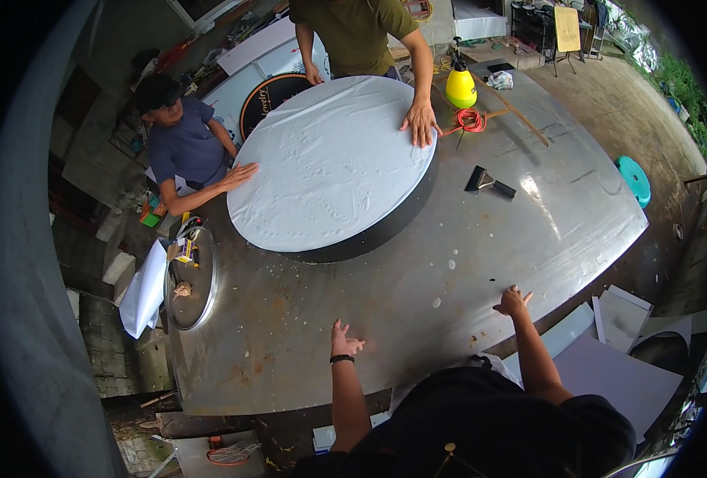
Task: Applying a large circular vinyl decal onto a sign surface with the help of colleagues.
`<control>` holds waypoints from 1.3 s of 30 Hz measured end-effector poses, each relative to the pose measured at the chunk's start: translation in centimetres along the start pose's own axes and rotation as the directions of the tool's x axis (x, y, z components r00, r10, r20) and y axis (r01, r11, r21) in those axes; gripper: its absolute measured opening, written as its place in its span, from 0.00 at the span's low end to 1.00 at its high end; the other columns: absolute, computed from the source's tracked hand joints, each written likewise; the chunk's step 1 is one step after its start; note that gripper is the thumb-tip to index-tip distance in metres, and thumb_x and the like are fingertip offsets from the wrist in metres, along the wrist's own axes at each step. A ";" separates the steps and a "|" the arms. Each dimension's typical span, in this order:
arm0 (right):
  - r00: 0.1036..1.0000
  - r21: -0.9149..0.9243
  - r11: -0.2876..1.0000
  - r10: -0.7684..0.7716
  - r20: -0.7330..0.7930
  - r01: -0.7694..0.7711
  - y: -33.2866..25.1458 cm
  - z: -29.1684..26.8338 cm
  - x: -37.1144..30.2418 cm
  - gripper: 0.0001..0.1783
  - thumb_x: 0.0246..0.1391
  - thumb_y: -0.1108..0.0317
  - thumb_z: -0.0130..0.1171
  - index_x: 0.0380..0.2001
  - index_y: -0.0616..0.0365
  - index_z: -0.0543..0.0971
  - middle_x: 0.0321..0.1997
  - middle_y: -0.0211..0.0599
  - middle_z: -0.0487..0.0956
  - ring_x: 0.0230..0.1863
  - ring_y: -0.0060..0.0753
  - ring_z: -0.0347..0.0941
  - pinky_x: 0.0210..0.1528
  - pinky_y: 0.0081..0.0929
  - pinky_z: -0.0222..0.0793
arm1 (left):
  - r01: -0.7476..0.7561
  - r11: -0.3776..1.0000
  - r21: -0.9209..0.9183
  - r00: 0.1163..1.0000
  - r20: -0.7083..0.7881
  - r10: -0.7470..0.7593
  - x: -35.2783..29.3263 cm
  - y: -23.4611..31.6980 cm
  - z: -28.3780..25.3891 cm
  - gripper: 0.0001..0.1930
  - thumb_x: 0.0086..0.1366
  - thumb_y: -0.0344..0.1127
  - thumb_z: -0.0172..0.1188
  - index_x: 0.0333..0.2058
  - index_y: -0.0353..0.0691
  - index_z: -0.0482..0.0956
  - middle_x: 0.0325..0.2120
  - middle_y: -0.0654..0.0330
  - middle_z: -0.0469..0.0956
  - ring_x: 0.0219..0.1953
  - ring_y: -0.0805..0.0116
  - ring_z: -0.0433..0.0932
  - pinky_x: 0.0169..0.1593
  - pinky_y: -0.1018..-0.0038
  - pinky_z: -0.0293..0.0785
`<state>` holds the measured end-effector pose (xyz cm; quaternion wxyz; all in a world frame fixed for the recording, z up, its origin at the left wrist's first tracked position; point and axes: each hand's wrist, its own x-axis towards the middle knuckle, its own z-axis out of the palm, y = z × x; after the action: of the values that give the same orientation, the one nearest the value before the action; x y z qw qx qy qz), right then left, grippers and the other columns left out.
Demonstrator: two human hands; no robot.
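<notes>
My left hand (345, 342) hovers over or rests on the near part of a metal table (417, 295), its fingers apart and nothing in it. Farther right, my right hand (514, 301) is also empty, with fingers spread at the table's near edge. Beyond both hands a large round panel (329, 167) lies on the table, its top covered in wrinkled white film and its side dark. Neither of my hands touches it. A co-worker's hand (421, 123) lies flat on its far right, and another person's hand (240, 176) touches its left rim.
A squeegee (489, 182) lies right of the panel, near a yellow spray bottle (461, 88) and a coiled red cord (470, 120). At the left, a round metal-rimmed tray (196, 299) holds small items. A turquoise stool (634, 182) stands past the right edge; white sheets (616, 374) lie below.
</notes>
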<state>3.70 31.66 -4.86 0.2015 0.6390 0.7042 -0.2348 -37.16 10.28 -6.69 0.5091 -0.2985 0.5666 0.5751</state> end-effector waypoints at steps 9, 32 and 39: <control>1.000 -0.008 1.000 -0.018 -0.013 0.018 -0.1 0.2 0.4 0.29 0.35 0.53 0.60 0.42 0.57 0.71 0.56 0.47 0.56 0.57 0.46 0.52 0.54 0.66 0.30 | -0.044 0.999 0.007 0.996 0.076 0.043 0.4 0.0 -0.8 0.34 0.47 0.59 0.52 0.50 0.46 0.57 0.52 0.27 0.28 0.55 0.31 0.28 0.54 0.44 0.36; 0.999 -0.037 0.999 -0.023 -0.026 0.022 -0.2 0.5 0.9 0.27 0.36 0.52 0.59 0.40 0.57 0.73 0.54 0.47 0.59 0.57 0.46 0.52 0.53 0.68 0.28 | -0.029 1.000 0.006 0.999 0.014 0.029 -0.6 0.0 0.1 0.33 0.49 0.58 0.50 0.50 0.46 0.58 0.53 0.32 0.37 0.57 0.37 0.28 0.55 0.46 0.35; 0.999 -0.025 0.999 -0.028 -0.029 0.027 -0.3 0.1 0.5 0.27 0.36 0.52 0.59 0.41 0.57 0.72 0.54 0.47 0.58 0.57 0.46 0.52 0.53 0.68 0.28 | -0.043 0.999 0.008 0.999 0.030 0.043 -0.5 0.0 -0.3 0.33 0.50 0.58 0.50 0.50 0.46 0.58 0.52 0.31 0.37 0.56 0.37 0.29 0.55 0.46 0.36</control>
<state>3.33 32.01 -5.22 0.1959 0.6302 0.7185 -0.2195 -37.02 9.89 -6.28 0.5063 -0.2754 0.5677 0.5879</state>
